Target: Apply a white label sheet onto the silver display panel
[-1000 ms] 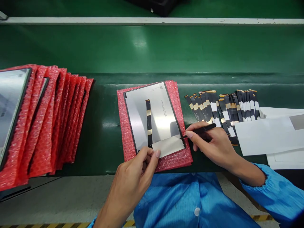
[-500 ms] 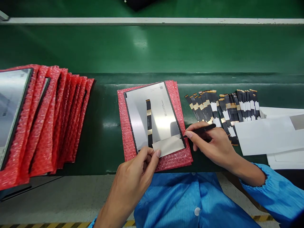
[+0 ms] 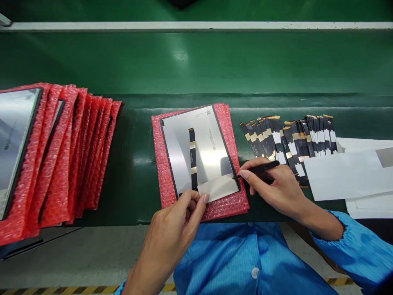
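- Head view: the display panel [image 3: 211, 149] is lying back side up, slightly turned, its silvery metal face shining and bearing soft shadows; a thin dark border is framing it, a small square code is showing at its far right corner, and fine print is running near its right edge, too small to read.
- A black flex cable [image 3: 193, 155] with gold bands is lying lengthwise on the panel, its near end reaching the white strip and the fingers.
- The white strip [image 3: 218, 187] is covering the panel's near right corner, looking plain and matte.
- The left hand [image 3: 178, 221] is pinching the strip's near left end between thumb and fingers, at the panel's near edge.
- The right hand [image 3: 273, 184] is closing around black tweezers [image 3: 262, 166], their tip meeting the strip at the panel's right edge; I cannot tell whether the tip is gripping it.
- Red bubble-wrap bags [image 3: 225, 207] are lying under the panel.
- More flex cables [image 3: 288, 139] are fanning out right of the panel, with white sheets [image 3: 344, 176] lying farther right.
- A row of red bubble-wrap pouches [image 3: 82, 155] is leaning well left of the panel.
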{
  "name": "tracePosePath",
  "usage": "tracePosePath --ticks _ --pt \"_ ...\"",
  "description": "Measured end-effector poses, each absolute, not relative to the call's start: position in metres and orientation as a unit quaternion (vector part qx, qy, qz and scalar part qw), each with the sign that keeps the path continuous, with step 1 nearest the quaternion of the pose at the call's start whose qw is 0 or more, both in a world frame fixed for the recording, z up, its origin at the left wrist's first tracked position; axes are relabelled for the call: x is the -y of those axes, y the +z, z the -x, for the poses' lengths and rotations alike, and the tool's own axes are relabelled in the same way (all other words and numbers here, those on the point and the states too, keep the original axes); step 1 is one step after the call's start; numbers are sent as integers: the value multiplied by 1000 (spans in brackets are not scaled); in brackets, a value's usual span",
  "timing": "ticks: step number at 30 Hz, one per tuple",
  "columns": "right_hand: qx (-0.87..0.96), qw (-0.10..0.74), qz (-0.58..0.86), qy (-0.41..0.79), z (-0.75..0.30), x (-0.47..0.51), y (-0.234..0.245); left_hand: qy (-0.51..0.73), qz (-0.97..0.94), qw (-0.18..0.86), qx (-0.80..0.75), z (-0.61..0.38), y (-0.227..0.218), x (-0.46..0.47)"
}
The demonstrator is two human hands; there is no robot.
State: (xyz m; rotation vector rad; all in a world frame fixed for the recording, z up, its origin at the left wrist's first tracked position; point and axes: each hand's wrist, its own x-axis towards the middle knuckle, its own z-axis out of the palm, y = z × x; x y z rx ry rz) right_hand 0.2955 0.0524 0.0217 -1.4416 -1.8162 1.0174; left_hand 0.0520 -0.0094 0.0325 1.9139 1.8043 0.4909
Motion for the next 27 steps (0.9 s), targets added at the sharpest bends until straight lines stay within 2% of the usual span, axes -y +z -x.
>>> tracePosePath --ticks 27 --pt "716 295 537 335 -297 -53 24 140 -682 256 -671 -51 34 9"
